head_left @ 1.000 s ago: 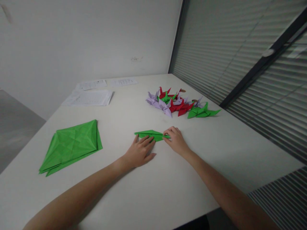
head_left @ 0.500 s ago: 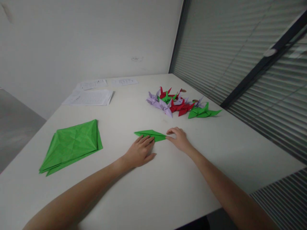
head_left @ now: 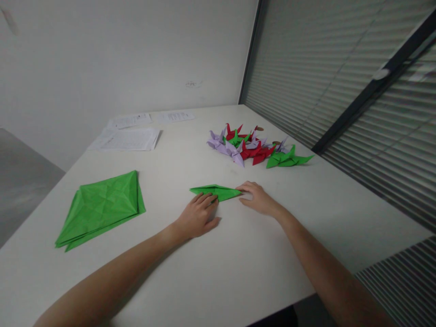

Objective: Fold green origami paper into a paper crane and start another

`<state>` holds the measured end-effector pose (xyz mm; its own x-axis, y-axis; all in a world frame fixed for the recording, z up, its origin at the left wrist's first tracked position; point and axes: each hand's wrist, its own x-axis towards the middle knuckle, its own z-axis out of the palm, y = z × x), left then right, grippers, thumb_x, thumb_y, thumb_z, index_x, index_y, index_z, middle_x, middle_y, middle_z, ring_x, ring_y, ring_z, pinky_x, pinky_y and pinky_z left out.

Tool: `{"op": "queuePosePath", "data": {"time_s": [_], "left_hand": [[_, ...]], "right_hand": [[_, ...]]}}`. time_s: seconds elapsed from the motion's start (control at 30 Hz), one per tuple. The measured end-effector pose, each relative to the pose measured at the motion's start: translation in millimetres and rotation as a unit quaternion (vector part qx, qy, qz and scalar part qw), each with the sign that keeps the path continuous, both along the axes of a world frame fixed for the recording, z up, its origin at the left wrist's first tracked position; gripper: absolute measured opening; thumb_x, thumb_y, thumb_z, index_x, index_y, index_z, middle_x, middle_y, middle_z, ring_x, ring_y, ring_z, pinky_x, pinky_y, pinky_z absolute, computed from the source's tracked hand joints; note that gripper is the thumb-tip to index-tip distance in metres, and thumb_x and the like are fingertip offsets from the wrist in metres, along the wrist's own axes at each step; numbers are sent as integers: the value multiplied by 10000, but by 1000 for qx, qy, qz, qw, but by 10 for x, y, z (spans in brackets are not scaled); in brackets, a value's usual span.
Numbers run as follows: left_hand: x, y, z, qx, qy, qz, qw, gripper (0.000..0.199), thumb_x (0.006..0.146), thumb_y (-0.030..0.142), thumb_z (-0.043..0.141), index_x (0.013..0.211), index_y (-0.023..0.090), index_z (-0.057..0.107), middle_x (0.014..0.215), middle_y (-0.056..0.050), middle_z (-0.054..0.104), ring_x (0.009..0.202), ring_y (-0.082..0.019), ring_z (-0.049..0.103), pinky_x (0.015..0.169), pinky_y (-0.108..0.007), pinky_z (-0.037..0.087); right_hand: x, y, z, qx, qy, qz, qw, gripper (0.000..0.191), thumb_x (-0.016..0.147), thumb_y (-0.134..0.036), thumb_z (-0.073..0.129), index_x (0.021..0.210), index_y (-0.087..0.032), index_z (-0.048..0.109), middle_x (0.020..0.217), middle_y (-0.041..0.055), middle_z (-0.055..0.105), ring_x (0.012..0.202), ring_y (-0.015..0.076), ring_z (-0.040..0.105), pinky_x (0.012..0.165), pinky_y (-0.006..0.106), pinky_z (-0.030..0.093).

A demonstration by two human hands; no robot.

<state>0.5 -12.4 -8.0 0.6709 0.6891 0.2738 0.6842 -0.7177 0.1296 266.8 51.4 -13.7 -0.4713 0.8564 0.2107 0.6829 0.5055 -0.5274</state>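
A narrow folded piece of green origami paper lies on the white table, pointed at both ends. My left hand rests flat across its near edge, fingers stretched out and thumb apart, pressing it down. Beside the paper's right point is my right hand; its fingertips touch or nearly touch that point, while the thumb sits lower, apart from the fingers. The left fingers cover part of the paper's lower side.
A stack of creased green paper squares lies on the left. Beyond my hands is a pile of red, lilac and green folded paper cranes. Printed sheets lie at the back left, and a window with blinds borders the right side.
The right thumb and fingers, earlier closed at the paper's right point, are now apart. That point reaches slightly farther right. My left hand stays in nearly the same place.
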Motion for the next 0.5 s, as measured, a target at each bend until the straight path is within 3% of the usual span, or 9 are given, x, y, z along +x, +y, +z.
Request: {"op": "queuePosePath", "data": {"time_s": [0.13,0.23,0.5], "left_hand": [[-2,-2,4,-3,0,0,1000,479,930,436,456,1281,122,545,1353,-154,534,1267,-309,477,1108,-475,358],[0,0,-2,-5,-5,-4,1000,477,931,435,456,1284,127,541,1356,-157,533,1274,-305,472,1108,-476,354],[14,-8,-11,-35,-5,11,999,493,911,419,495,1312,133,523,1393,-167,501,1314,-330,432,1119,-559,296]], "right_hand": [[-73,-41,4,-9,54,-1,999,316,765,-229,666,1081,-214,670,1004,64,695,954,226,619,903,409,457],[-150,-61,4,-31,109,-40,993,321,801,-296,639,1110,-210,662,927,53,711,814,190,649,826,356,495],[-179,-28,-24,-46,124,-74,988,209,762,-226,587,931,-186,705,731,29,680,663,169,622,677,294,498]]}}
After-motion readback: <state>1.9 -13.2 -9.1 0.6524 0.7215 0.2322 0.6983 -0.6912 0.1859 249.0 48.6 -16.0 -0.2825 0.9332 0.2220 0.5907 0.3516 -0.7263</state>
